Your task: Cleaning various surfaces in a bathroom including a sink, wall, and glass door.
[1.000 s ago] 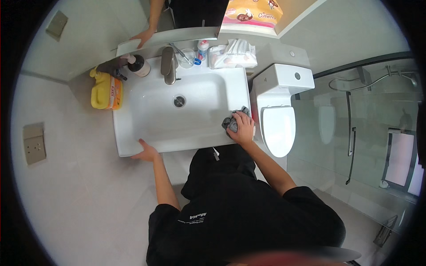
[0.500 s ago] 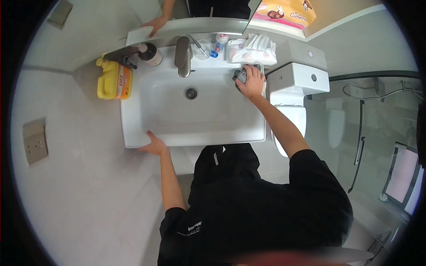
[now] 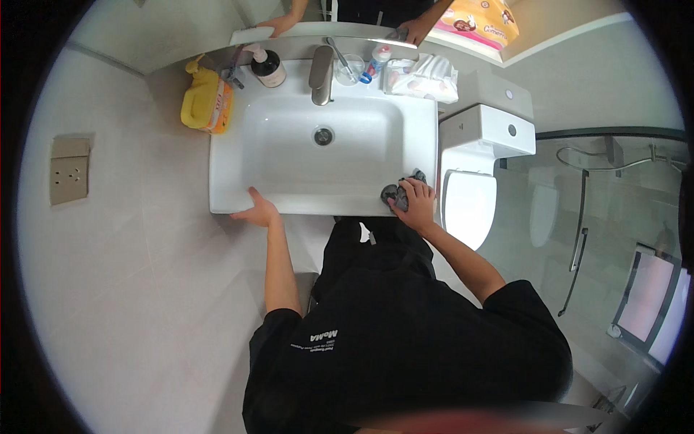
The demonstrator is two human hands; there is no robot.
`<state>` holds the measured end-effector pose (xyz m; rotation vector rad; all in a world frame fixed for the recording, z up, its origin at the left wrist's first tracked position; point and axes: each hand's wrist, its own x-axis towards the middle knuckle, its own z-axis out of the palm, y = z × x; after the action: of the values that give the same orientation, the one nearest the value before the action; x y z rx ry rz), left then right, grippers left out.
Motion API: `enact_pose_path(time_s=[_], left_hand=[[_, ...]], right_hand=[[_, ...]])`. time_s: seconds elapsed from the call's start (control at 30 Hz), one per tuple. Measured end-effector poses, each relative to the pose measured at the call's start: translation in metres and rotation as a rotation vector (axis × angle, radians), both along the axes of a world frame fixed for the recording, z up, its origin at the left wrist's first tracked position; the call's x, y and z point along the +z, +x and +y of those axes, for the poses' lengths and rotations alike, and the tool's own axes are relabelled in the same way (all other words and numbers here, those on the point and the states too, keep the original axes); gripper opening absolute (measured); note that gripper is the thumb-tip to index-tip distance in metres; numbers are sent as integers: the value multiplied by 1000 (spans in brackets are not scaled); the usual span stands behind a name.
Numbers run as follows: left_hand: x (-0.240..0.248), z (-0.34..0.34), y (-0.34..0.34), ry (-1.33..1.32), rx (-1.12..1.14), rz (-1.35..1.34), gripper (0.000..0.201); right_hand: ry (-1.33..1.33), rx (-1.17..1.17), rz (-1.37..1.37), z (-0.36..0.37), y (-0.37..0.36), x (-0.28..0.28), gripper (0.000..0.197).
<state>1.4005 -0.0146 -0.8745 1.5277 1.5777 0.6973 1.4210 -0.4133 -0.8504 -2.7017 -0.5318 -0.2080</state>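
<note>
A white rectangular sink (image 3: 238, 202) with a wide flat rim lies before me. My right hand (image 3: 416, 205) presses a crumpled dark grey cloth (image 3: 395, 195) onto the rim at the near right corner, fingers bent over it. At the near left corner, my left hand (image 3: 262, 210) rests on the front edge, thumb on top and apart from the fingers, which are partly hidden below the edge. It holds no loose thing. A metal faucet (image 3: 322, 74) stands at the middle of the back rim, above the round drain (image 3: 323, 136).
Along the back rim stand a dark pump bottle (image 3: 268, 69), a clear cup (image 3: 350, 70) with a toothbrush, a toothpaste tube (image 3: 377, 62) and a tissue pack (image 3: 421, 77). A yellow jug (image 3: 205, 101) is at the left. The toilet (image 3: 468, 206) adjoins on the right; a mirror hangs behind.
My right hand has slid the cloth from the far right corner of the rim to the near right corner. The left hand stays at the near left edge. The view has shifted slightly.
</note>
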Motion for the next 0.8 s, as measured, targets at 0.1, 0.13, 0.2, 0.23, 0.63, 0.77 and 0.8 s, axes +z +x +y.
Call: enact_pose_path(time_s=[0.1,0.13,0.2,0.23,0.63,0.77,0.8], left_hand=[[-14,18,-4,16,36,6,113],[-27,24,-12,11,60,57,113],[-40,27,-23,86,53,75,114],[-42,29,-19,142,16,92,114],[5,9,4,-34,-13,1,112],[-46,18,-9,-9,11,-23,111],[-58,23,-13,-6,5,-18,111]], right_hand=[[32,149,34,6,3,9,63],[45,175,40,7,-1,10,63],[53,232,75,13,2,8,62],[74,246,93,15,2,7,60],[31,341,152,59,1,7,60],[5,314,174,90,-8,10,61],[9,309,178,106,-9,9,61]])
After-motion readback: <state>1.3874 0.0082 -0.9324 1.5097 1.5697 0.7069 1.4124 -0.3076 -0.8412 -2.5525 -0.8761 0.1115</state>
